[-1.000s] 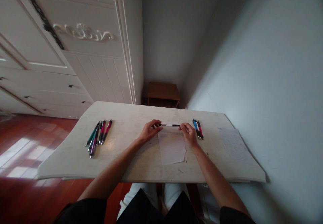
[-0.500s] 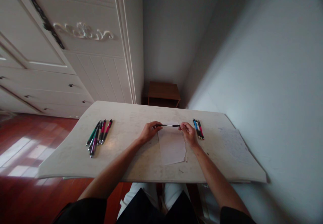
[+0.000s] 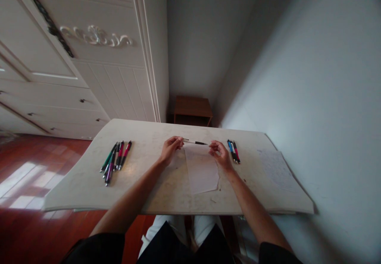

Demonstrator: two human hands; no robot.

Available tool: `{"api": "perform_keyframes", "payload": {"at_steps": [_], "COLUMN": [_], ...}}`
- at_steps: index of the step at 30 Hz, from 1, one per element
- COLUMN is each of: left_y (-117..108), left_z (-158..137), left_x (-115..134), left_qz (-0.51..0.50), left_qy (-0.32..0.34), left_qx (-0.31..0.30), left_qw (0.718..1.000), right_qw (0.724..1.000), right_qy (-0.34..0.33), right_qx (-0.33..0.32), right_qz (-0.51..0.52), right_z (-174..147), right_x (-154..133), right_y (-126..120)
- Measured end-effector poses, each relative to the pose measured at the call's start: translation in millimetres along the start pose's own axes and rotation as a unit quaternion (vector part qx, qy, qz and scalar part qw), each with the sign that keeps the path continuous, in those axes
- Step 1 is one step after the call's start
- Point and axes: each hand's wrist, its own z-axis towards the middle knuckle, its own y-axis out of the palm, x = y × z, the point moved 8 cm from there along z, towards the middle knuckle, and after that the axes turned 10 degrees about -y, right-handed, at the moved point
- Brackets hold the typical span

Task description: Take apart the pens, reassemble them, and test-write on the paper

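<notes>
A black and white pen [image 3: 193, 141] lies level between my hands, just above the upper part of a torn sheet of paper [image 3: 202, 173]. My left hand [image 3: 171, 149] is closed on the pen's left end. The black grip and thin point at the other end face my right hand [image 3: 219, 153]. Those fingers are pinched beside the point; whether they touch it, or hold something small, I cannot tell. Close to the right hand's outer side lie several pens [image 3: 233, 151], blue, white and pink.
At the left of the white table [image 3: 154, 192] is a loose group of pens [image 3: 114, 161], green, purple and red. A written sheet [image 3: 275, 169] rests at the right edge by the wall. A wooden stand [image 3: 193, 106] is beyond the table and a white cabinet [image 3: 119, 77] at the left.
Both hands have risen slightly with the pen. My right fingers have slid off the black grip, so the pen's point now shows. The pen tilts a little down to the right.
</notes>
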Motion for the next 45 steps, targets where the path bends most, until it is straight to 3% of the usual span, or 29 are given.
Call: {"api": "perform_keyframes", "payload": {"at_steps": [3,8,15,20,23,28,36,45], "left_y": [-11.2,-24.6,-15.3,-15.2,-15.7,-15.3,-14.2,-18.2], "left_z": [6.4,10.8,5.9,6.7,6.6,5.6,5.5,7.6], "left_x": [-5.7,-10.0,-5.7,-10.3,-12.5,-11.3,-7.7,-9.5], "left_qz": [-0.130,-0.218,-0.359,-0.404,-0.420,-0.432,-0.431,-0.446], "left_qy": [-0.054,-0.112,-0.146,-0.162,-0.171,-0.164,-0.156,-0.151], "left_qx": [0.020,0.052,0.024,0.020,0.019,0.007,-0.032,-0.023], "left_qw": [0.990,0.968,0.922,0.900,0.891,0.887,0.888,0.882], "right_qw": [0.999,0.985,0.928,0.857,0.842,0.851,0.891,0.920], "right_qy": [0.013,0.036,0.180,0.179,0.168,0.165,0.124,0.165], "right_qx": [-0.018,-0.032,-0.089,-0.167,-0.194,-0.170,-0.057,0.021], "right_qz": [0.042,0.163,0.314,0.454,0.474,0.468,0.433,0.354], "right_z": [-1.5,-1.9,-6.8,-17.0,-19.7,-18.4,-5.2,-2.6], "right_x": [4.5,0.8,2.9,-3.2,-4.2,0.9,-3.4,16.3], "right_y": [3.5,10.0,15.1,25.2,29.0,26.4,16.3,6.4]}}
